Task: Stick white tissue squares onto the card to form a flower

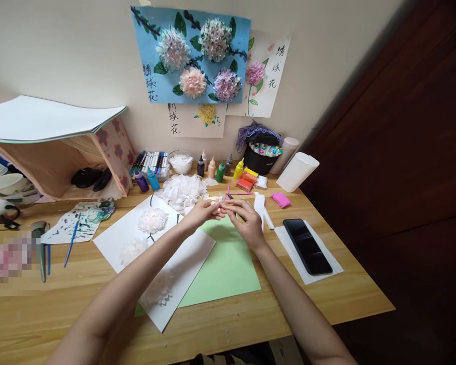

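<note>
On the wooden bench (353, 296), white scraps (182, 190) lie heaped, presumably for easy reach. Above a green sheet (228, 274), the left hand (204, 212) and right hand (247, 220) pinch a small pale piece (221, 197) between them, likely for fine control. Beyond, the wall's blue flower picture (193, 61) reads 绣球花.

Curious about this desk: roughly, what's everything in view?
flower pictures: 3, multicoloured, wall
table: 1, brown, beneath
box: 1, pink, left
markers: many, multicoloured, back
bottles: 8, multicoloured, back
scraps: many, white, behind hands
pen case: 1, black, back
packets: several, multicoloured, back
cylinders: 2, whitish, back right
phone: 1, black, right
white sheet: 1, white, centre left
paper flowers: 3, pale, white sheet
green sheet: 1, green, under hands
held piece: 1, pale, between hands
left hand, right hand: 2, bare, centre
</note>
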`<control>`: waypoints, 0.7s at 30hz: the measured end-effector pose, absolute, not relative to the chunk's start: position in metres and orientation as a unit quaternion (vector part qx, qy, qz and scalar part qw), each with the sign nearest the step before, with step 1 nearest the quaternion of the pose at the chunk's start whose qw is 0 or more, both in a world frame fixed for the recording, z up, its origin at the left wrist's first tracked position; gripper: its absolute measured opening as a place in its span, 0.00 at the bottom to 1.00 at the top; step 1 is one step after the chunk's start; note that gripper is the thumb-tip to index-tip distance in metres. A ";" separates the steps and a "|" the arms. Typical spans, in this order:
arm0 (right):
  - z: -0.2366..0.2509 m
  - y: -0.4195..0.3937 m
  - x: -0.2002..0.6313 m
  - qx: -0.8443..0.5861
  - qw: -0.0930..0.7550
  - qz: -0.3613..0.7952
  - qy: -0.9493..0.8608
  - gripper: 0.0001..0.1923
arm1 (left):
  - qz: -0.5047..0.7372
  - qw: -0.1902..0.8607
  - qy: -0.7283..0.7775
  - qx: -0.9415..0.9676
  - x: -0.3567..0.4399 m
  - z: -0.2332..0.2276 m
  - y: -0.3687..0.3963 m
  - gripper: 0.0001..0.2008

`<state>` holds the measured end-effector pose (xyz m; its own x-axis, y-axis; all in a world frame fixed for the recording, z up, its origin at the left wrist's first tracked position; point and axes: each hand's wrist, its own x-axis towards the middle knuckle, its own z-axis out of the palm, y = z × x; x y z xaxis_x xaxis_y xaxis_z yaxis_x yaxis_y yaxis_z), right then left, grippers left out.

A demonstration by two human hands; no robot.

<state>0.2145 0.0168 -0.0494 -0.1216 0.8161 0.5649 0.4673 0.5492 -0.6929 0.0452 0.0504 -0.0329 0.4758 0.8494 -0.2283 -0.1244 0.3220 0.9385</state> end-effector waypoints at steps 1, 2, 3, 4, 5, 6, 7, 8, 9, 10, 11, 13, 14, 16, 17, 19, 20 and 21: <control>-0.049 0.016 0.215 -0.443 0.506 0.183 -0.717 0.09 | 0.350 0.716 0.387 0.464 0.039 -0.030 0.050 0.17; -0.047 0.016 0.214 -0.447 0.519 0.193 -0.703 0.08 | 0.359 0.718 0.384 0.457 0.032 -0.027 0.049 0.17; -0.046 0.015 0.214 -0.452 0.529 0.206 -0.689 0.08 | 0.367 0.723 0.374 0.450 0.027 -0.023 0.047 0.17; -0.043 0.014 0.212 -0.452 0.536 0.217 -0.679 0.08 | 0.372 0.732 0.359 0.444 0.023 -0.020 0.044 0.18; -0.040 0.014 0.210 -0.448 0.536 0.225 -0.679 0.10 | 0.375 0.742 0.343 0.438 0.019 -0.017 0.042 0.18; -0.036 0.014 0.206 -0.439 0.529 0.227 -0.690 0.14 | 0.377 0.752 0.327 0.431 0.017 -0.014 0.039 0.19; -0.031 0.015 0.202 -0.423 0.516 0.222 -0.712 0.18 | 0.376 0.761 0.315 0.425 0.015 -0.011 0.037 0.19; -0.026 0.016 0.197 -0.401 0.492 0.207 -0.744 0.21 | 0.373 0.767 0.308 0.421 0.014 -0.009 0.034 0.18; -0.021 0.017 0.192 -0.374 0.466 0.191 -0.779 0.23 | 0.366 0.773 0.307 0.418 0.012 -0.007 0.033 0.16; -0.016 0.020 0.186 -0.345 0.441 0.180 -0.809 0.23 | 0.359 0.776 0.310 0.416 0.010 -0.004 0.032 0.14; -0.012 0.022 0.180 -0.318 0.421 0.174 -0.831 0.22 | 0.355 0.776 0.316 0.415 0.008 -0.002 0.032 0.12; -0.006 0.028 0.169 -0.279 0.415 0.173 -0.849 0.18 | 0.353 0.774 0.320 0.417 0.001 0.006 0.032 0.11; -0.003 0.031 0.164 -0.269 0.425 0.174 -0.847 0.15 | 0.352 0.774 0.316 0.420 -0.004 0.010 0.033 0.13; 0.001 0.036 0.153 -0.264 0.455 0.177 -0.832 0.10 | 0.351 0.778 0.297 0.428 -0.014 0.019 0.033 0.15; 0.004 0.037 0.148 -0.267 0.471 0.180 -0.821 0.08 | 0.352 0.781 0.285 0.430 -0.019 0.024 0.033 0.15; 0.010 0.040 0.139 -0.281 0.503 0.195 -0.794 0.03 | 0.358 0.784 0.266 0.431 -0.028 0.032 0.031 0.14; 0.013 0.040 0.135 -0.288 0.518 0.204 -0.779 0.01 | 0.363 0.783 0.261 0.433 -0.032 0.035 0.029 0.13; 0.016 0.041 0.131 -0.295 0.531 0.212 -0.765 0.01 | 0.370 0.777 0.262 0.437 -0.036 0.038 0.028 0.13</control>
<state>0.1310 0.0407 0.0161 -0.2614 0.6765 0.6885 0.2254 0.7363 -0.6380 -0.0360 0.0277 0.0382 0.5891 0.8036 -0.0846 -0.3449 0.3447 0.8731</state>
